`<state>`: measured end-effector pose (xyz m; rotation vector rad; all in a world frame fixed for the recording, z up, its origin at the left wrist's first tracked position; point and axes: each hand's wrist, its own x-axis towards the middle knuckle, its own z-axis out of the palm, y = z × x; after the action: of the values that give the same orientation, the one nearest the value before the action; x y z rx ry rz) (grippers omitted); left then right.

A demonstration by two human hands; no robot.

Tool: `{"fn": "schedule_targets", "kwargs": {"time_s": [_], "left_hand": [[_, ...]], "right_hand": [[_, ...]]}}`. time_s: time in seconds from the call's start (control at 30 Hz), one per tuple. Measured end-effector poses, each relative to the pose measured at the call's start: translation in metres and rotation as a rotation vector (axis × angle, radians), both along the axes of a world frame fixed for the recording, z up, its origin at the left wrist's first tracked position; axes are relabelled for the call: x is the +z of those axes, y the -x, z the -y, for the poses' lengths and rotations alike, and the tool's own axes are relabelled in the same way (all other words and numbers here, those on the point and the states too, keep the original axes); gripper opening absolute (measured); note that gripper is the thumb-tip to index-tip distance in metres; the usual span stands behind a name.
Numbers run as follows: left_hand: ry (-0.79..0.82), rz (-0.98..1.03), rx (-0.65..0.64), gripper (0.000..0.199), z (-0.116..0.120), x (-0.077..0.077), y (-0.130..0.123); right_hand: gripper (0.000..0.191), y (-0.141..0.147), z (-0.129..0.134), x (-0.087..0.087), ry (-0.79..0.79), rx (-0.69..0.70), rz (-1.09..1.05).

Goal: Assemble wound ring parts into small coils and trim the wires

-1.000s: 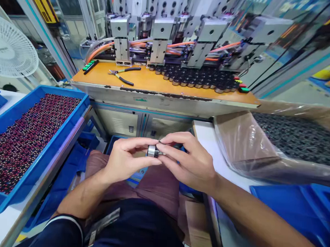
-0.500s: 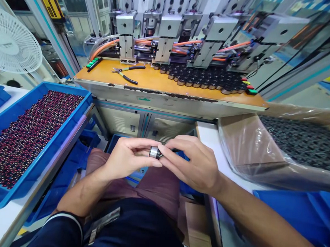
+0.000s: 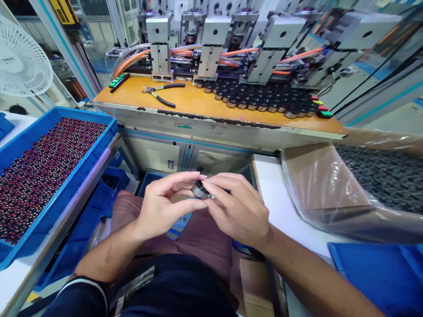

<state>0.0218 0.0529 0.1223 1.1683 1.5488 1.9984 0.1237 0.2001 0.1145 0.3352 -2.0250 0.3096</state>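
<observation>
Above my lap, a small round part [image 3: 200, 190] with a silvery-grey rim and a dark face is held between both hands. My left hand [image 3: 171, 201] grips it from the left, thumb below and fingers above. From the right, my right hand [image 3: 237, 205] pinches at the part's right side with bent fingers. The fingertips of the two hands nearly meet at its upper edge. What lies beneath my right fingertips is too small to make out.
Pliers [image 3: 164, 93] and rows of dark round parts [image 3: 261, 98] lie on the orange bench [image 3: 122, 98] under the machine. A blue tray [image 3: 111, 123] of small red-black parts is left; a plastic-lined carton [image 3: 303, 176] and blue bin [image 3: 376, 269] are right.
The round part has tilted between my fingers, so its dark face shows more. My right hand has shifted slightly left, its fingers closer around the part.
</observation>
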Motion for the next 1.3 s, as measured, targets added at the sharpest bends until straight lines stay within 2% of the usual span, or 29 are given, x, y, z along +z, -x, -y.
{"fn": "schedule_targets", "kwargs": {"time_s": [0.1, 0.17, 0.27, 0.37, 0.5, 0.6, 0.67, 0.83, 0.9, 1.0, 1.1, 1.17, 1.3], "left_hand": [[-0.005, -0.361, -0.023, 0.035, 0.006, 0.006, 0.017], [-0.04, -0.513, -0.01, 0.033, 0.008, 0.009, 0.025], [-0.049, -0.598, 0.016, 0.032, 0.01, 0.009, 0.029], [-0.038, -0.58, 0.04, 0.029, 0.011, 0.005, 0.026], [-0.027, -0.42, 0.028, 0.024, 0.008, -0.002, 0.018], [-0.04, -0.146, -0.001, 0.03, 0.002, -0.007, 0.012], [-0.043, 0.058, -0.033, 0.037, -0.003, -0.01, 0.008], [0.012, 0.517, -0.326, 0.049, -0.009, -0.012, 0.004], [0.025, 0.601, -0.376, 0.048, -0.008, -0.013, 0.004], [0.0, 0.481, -0.384, 0.036, -0.004, -0.013, 0.007], [-0.019, 0.138, -0.313, 0.028, 0.001, -0.011, 0.012], [0.008, -0.016, -0.273, 0.026, 0.003, -0.009, 0.015], [0.035, -0.05, -0.268, 0.026, 0.004, -0.006, 0.016]], "right_hand": [[0.027, -0.004, 0.002, 0.004, 0.094, 0.048, 0.048], [0.024, -0.006, 0.003, 0.006, 0.11, 0.085, 0.085], [0.02, -0.008, 0.003, 0.008, 0.109, 0.131, 0.145], [0.018, -0.009, 0.003, 0.009, 0.108, 0.145, 0.189], [0.017, -0.008, 0.001, 0.01, 0.063, 0.124, 0.176], [0.018, -0.005, 0.002, 0.011, -0.037, 0.061, 0.159], [0.021, -0.003, 0.004, 0.011, -0.045, 0.041, 0.131], [0.027, 0.003, 0.007, 0.015, 0.159, 0.14, 0.054], [0.024, 0.002, 0.006, 0.016, 0.169, 0.171, 0.058], [0.019, 0.001, 0.005, 0.016, 0.168, 0.166, 0.07], [0.013, -0.002, 0.005, 0.015, 0.15, 0.147, 0.067], [0.011, -0.003, 0.005, 0.015, 0.132, 0.135, 0.073], [0.012, -0.003, 0.005, 0.014, 0.106, 0.119, 0.077]]}}
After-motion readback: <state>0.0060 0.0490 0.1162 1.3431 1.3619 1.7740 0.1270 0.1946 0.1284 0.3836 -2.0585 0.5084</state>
